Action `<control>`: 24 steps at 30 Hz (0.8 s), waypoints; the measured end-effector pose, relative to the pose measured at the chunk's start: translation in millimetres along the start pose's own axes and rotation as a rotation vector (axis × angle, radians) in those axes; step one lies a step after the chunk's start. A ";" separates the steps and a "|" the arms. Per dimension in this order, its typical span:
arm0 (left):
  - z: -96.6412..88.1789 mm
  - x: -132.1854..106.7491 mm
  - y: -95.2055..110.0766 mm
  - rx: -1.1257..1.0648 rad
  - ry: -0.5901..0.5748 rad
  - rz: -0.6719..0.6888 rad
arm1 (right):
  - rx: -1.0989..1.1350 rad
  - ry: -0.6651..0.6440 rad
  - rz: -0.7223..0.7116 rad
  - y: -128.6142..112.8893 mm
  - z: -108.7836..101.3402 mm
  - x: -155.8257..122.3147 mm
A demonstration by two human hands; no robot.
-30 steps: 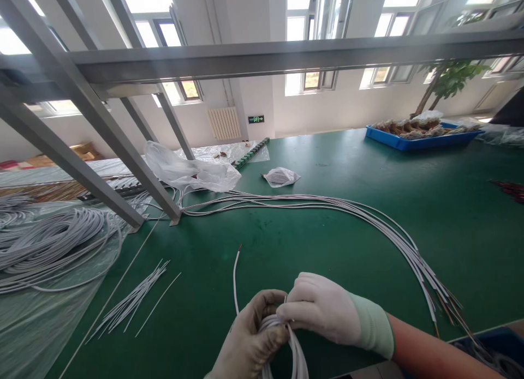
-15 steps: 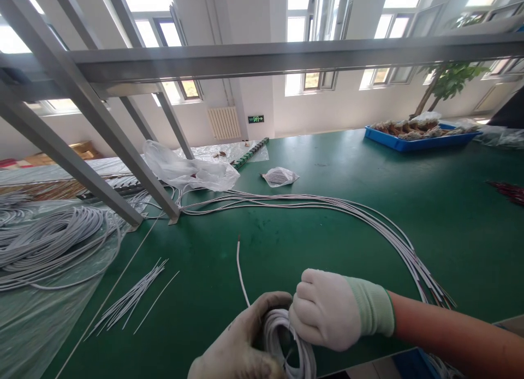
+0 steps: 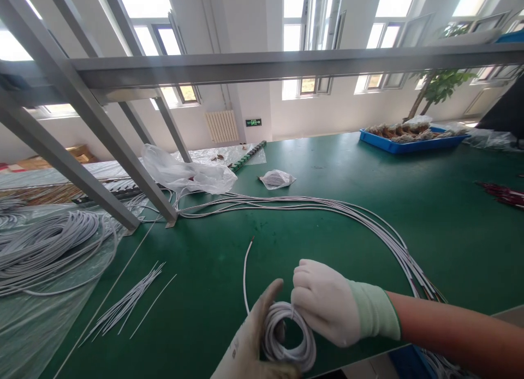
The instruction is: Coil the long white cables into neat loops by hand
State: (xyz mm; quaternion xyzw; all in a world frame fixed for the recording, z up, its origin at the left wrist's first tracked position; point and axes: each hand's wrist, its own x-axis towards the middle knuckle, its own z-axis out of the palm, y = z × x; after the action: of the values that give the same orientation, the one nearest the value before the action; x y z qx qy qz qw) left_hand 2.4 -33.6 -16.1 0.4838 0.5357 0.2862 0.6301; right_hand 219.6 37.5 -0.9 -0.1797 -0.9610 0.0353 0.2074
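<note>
Both my hands wear white gloves at the near edge of the green table (image 3: 429, 204). A small coil of white cable (image 3: 290, 335) sits between them. My left hand (image 3: 254, 346) cradles the coil from below, thumb raised beside it. My right hand (image 3: 327, 302) is closed in a fist over the coil's top right, pinching its turns. The cable's loose end (image 3: 245, 270) curves up and away from the coil, with a red tip.
A long bundle of white cables (image 3: 347, 215) sweeps across the table to the near right edge. Short white ties (image 3: 131, 300) lie left. More cable coils on plastic (image 3: 45, 248), a grey metal frame (image 3: 123, 166), plastic bags (image 3: 184, 174), a small packet (image 3: 276, 179), a blue tray (image 3: 409, 142).
The coil has turned to face up and shows as a round loop. My left thumb lifted off it. The loose end swung slightly right and farther away.
</note>
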 end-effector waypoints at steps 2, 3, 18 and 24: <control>11.0 2.4 -6.5 0.138 0.213 0.132 | 0.221 0.052 0.263 -0.2 5.6 2.4; 17.0 4.4 -9.5 0.229 0.308 0.211 | 0.331 0.072 0.378 0.7 9.5 3.5; -8.5 1.4 29.4 0.366 0.220 0.053 | -0.251 0.191 -0.074 8.4 0.7 -1.9; -17.4 24.2 37.9 -0.084 -0.121 -0.036 | -0.289 0.144 -0.190 1.9 -2.3 -0.8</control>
State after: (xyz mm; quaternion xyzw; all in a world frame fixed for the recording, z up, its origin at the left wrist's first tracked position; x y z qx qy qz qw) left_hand -1.8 7.0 9.7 0.4635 0.4927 0.2676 0.6861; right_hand 221.9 39.0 0.6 -0.1181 -0.9514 -0.1360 0.2499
